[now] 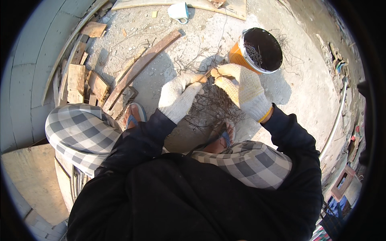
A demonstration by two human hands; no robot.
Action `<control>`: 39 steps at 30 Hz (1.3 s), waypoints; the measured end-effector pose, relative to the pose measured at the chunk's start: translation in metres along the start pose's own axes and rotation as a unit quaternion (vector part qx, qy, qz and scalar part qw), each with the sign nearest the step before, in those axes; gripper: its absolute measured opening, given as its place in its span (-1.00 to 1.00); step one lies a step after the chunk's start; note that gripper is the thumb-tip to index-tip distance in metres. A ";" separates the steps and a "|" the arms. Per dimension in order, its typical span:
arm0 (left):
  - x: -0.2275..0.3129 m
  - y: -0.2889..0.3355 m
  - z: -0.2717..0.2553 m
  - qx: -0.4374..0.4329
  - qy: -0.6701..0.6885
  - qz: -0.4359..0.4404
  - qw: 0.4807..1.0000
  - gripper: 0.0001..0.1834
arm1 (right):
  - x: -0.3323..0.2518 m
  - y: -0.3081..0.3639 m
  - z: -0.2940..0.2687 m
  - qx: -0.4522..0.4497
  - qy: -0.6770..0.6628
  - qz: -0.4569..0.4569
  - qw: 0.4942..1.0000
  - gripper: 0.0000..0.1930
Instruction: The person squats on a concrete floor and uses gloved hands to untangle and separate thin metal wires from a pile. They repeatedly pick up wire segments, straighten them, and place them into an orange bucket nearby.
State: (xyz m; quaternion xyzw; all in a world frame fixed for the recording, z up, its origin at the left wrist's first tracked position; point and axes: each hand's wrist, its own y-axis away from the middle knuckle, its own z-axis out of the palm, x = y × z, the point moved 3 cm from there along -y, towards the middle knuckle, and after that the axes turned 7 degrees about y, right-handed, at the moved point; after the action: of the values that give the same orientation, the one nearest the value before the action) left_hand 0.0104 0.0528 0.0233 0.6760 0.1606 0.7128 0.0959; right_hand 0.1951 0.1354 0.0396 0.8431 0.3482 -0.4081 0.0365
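1. The bucket point(238, 55) stands on the gritty ground – orange outside, pale at the rim, dark within – with thin, dark lengths of wire point(253, 56) inside it.
2. Just left of the bucket, the left hand point(179, 94), in an off-white knitted glove, has its thumb and fingers drawn together, pinching a thin brown piece point(208, 74).
3. That piece lies between the two hands, a little left of the bucket and near its lower side; it is too small to tell exactly what it is.
4. The right hand point(243, 88), gloved alike with yellowish patches, is directly below the bucket, fingers curled and thumb and fingertips close to the piece's other end; whether they grip it, I cannot tell.
5. Below and left of the bucket, under both hands, a loose tangle of rusty wire point(213, 104) spreads over the ground between the sandalled feet point(227, 136).
6. Well left of the bucket lies a long brown plank point(146, 64), slanting, with broken wood blocks point(76, 83) farther left.
7. Up and left from the bucket sits a white and light-blue mug point(177, 11); a pale board point(231, 9) lies above the bucket.
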 end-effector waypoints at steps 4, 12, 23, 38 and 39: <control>0.002 0.002 -0.001 0.025 -0.057 0.020 0.998 -0.72 | 0.000 -0.004 -0.003 0.012 -0.017 -0.006 1.000 -0.77; 0.008 0.004 -0.005 -0.099 0.059 0.011 0.993 -0.72 | -0.003 -0.016 -0.019 -0.123 -0.196 0.117 0.966 -0.72; -0.009 0.011 -0.004 -0.126 0.350 -0.127 0.919 -0.76 | 0.005 -0.015 -0.001 -0.172 -0.281 0.147 0.933 -0.70; -0.046 -0.007 -0.010 -0.142 0.349 -0.033 0.926 -0.76 | -0.003 -0.011 -0.011 -0.257 -0.246 0.137 0.924 -0.73; -0.046 -0.007 -0.010 -0.139 0.351 -0.032 0.926 -0.76 | -0.005 -0.011 -0.012 -0.262 -0.252 0.128 0.923 -0.73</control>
State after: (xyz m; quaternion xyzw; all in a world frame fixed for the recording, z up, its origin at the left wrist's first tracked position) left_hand 0.0029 0.0420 -0.0226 0.3572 0.1048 0.9160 0.1498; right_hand 0.1944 0.1453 0.0537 0.7101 0.3110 -0.4933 0.3946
